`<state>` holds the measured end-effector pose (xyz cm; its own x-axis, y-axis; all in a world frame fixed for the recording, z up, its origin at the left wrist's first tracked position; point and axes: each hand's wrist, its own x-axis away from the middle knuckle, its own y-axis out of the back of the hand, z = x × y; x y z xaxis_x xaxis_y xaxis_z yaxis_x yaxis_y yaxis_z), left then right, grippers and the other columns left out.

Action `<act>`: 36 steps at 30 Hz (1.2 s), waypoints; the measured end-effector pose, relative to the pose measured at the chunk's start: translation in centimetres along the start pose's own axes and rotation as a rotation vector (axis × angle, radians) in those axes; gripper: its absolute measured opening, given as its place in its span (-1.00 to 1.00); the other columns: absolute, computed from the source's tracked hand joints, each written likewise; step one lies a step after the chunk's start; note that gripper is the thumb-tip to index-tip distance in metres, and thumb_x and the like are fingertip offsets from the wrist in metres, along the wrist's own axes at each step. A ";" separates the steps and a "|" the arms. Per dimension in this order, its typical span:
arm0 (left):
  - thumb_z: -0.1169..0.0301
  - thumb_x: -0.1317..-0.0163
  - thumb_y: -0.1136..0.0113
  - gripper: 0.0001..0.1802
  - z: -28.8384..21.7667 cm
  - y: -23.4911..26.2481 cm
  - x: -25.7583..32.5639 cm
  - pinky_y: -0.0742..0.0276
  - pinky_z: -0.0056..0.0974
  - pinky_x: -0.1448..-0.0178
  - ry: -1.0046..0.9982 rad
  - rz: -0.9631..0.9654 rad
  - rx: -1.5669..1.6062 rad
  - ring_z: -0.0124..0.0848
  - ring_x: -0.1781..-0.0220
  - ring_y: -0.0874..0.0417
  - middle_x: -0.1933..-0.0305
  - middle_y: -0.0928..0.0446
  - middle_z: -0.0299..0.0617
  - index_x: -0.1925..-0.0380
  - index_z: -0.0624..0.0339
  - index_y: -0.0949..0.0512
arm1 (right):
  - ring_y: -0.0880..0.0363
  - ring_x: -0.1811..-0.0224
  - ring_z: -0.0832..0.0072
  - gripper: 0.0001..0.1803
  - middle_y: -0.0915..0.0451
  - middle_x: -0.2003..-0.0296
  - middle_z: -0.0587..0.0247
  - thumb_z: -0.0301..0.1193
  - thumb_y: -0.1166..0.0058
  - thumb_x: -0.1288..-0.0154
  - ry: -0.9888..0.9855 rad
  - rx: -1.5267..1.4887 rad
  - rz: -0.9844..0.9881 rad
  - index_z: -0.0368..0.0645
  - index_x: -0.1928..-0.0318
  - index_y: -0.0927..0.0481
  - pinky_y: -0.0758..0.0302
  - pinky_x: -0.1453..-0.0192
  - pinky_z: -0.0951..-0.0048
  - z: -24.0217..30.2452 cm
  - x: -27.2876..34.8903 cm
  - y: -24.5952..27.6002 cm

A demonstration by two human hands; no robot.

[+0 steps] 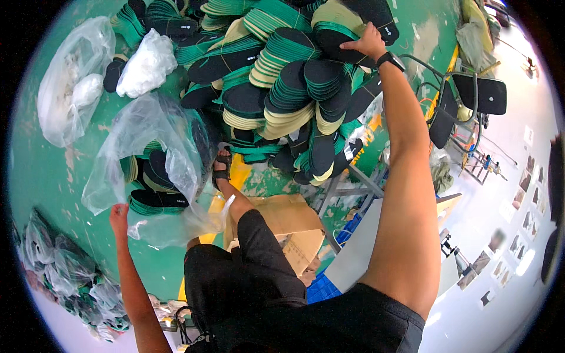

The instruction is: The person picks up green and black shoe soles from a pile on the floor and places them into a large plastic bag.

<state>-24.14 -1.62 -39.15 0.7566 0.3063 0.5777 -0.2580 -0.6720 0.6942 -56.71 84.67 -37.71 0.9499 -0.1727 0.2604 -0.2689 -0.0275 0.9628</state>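
My left hand pinches the rim of a large clear plastic bag, whose mouth hangs wide toward me. Stacks of black-topped insoles with green edges lie inside it. Stretched far forward, my right hand reaches onto the top of a big heap of insole stacks. Its thumb is spread from the fingers over a black insole, which it seems to touch. The heap's layers are black, green and cream. A dark watch is on my right wrist.
A cardboard box stands by my legs, next to a white board and a grey metal frame. White crumpled plastic and another clear bag lie left. A black-seated chair stands right; bagged bundles lie lower left.
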 end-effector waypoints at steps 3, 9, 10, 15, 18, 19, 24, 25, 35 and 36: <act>0.29 -0.10 -0.30 -0.75 -0.4 -1.0 0.0 -0.26 -0.45 0.29 0.029 0.051 0.011 -0.57 0.41 -0.31 0.46 -0.41 -0.35 0.41 0.25 -0.51 | -0.12 -0.31 -0.07 0.48 -0.18 -0.21 -0.29 0.33 -0.34 0.52 0.057 -0.044 -0.114 -0.41 -0.29 0.03 -0.20 -0.31 0.12 -2.0 -0.5 -2.3; 0.34 -0.13 -0.26 -0.79 1.8 1.1 0.7 -0.29 -0.45 0.26 -0.029 0.018 0.090 -0.58 0.37 -0.34 0.43 -0.43 -0.34 0.38 0.26 -0.51 | -0.24 -0.21 -0.13 0.05 -0.36 -0.10 -0.19 0.35 -0.09 0.10 0.149 -0.700 0.106 -0.28 -0.17 -0.31 -0.21 -0.26 0.10 -3.0 -2.0 -2.8; 0.34 -0.14 -0.25 -0.79 1.2 0.8 0.4 -0.30 -0.45 0.24 -0.026 0.019 0.059 -0.58 0.36 -0.35 0.42 -0.44 -0.34 0.38 0.27 -0.50 | -0.25 -0.22 -0.07 -0.03 -0.37 -0.11 -0.19 0.31 0.02 -0.01 0.020 -0.638 0.094 -0.28 -0.18 -0.32 -0.19 -0.28 0.16 -4.2 -2.4 -2.5; 0.34 -0.18 -0.21 -0.78 -0.9 0.2 0.8 -0.36 -0.40 0.17 0.055 0.030 0.038 -0.54 0.30 -0.41 0.38 -0.48 -0.29 0.35 0.30 -0.50 | -0.19 -0.30 -0.04 -0.05 -0.30 -0.18 -0.28 0.35 0.28 -0.10 -0.317 -0.371 0.042 -0.25 -0.20 -0.32 -0.08 -0.33 0.25 -2.5 -2.6 -2.8; 0.33 -0.19 -0.19 -0.77 -0.3 -0.1 0.7 -0.37 -0.38 0.15 0.061 0.058 0.079 -0.51 0.29 -0.43 0.37 -0.50 -0.25 0.33 0.31 -0.50 | -0.31 -0.17 -0.13 -0.04 -0.39 -0.07 -0.31 0.35 0.09 0.02 -0.272 -0.329 -0.057 -0.27 -0.11 -0.39 -0.20 -0.25 0.11 -1.5 -2.2 -3.0; 0.32 -0.19 -0.19 -0.76 -0.4 -0.9 0.1 -0.37 -0.38 0.14 0.051 0.090 0.108 -0.50 0.29 -0.44 0.37 -0.50 -0.24 0.33 0.31 -0.50 | -0.35 -0.14 -0.13 -0.07 -0.43 -0.03 -0.30 0.34 0.06 0.02 -0.192 -0.299 -0.117 -0.26 -0.08 -0.42 -0.24 -0.21 0.09 -3.5 -2.1 -3.4; 0.25 -0.19 -0.19 -0.69 -1.5 -1.0 1.1 -0.38 -0.36 0.17 0.044 0.044 0.001 -0.49 0.32 -0.44 0.39 -0.49 -0.23 0.32 0.33 -0.50 | -0.47 -0.02 -0.07 -0.07 -0.52 0.11 -0.26 0.34 -0.06 0.10 -0.013 -0.383 -0.146 -0.32 0.06 -0.51 -0.38 -0.08 0.09 -0.4 0.5 -1.1; 0.24 -0.19 -0.19 -0.69 -1.5 -1.2 0.6 -0.38 -0.36 0.17 0.028 0.054 -0.003 -0.48 0.32 -0.44 0.40 -0.49 -0.22 0.32 0.33 -0.50 | -0.49 -0.01 -0.03 -0.01 -0.53 0.11 -0.25 0.37 -0.07 0.13 -0.031 -0.399 -0.161 -0.37 0.03 -0.49 -0.37 -0.08 0.10 -0.1 1.8 0.4; 0.27 -0.23 -0.14 -0.72 -3.3 -0.6 1.6 -0.34 -0.34 0.28 -0.089 -0.020 -0.063 -0.49 0.40 -0.37 0.47 -0.47 -0.24 0.36 0.34 -0.53 | -0.30 -0.10 -0.08 0.16 -0.35 -0.02 -0.23 0.06 -0.35 0.28 0.295 -0.062 -0.035 -0.30 -0.28 -0.10 -0.25 -0.16 0.09 1.2 6.2 3.4; 0.28 -0.24 -0.14 -0.72 -2.8 -0.3 1.6 -0.34 -0.35 0.27 -0.065 -0.016 -0.036 -0.50 0.39 -0.38 0.46 -0.48 -0.23 0.35 0.34 -0.53 | -0.33 -0.02 -0.11 0.18 -0.35 0.01 -0.20 -0.01 -0.39 0.34 0.278 -0.117 -0.040 -0.25 -0.28 -0.08 -0.28 -0.09 0.03 2.6 6.8 5.3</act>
<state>-24.53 0.99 -37.24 0.7980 0.2712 0.5382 -0.2664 -0.6422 0.7187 -52.13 80.83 -30.99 0.9710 0.1025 0.2162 -0.2253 0.0875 0.9703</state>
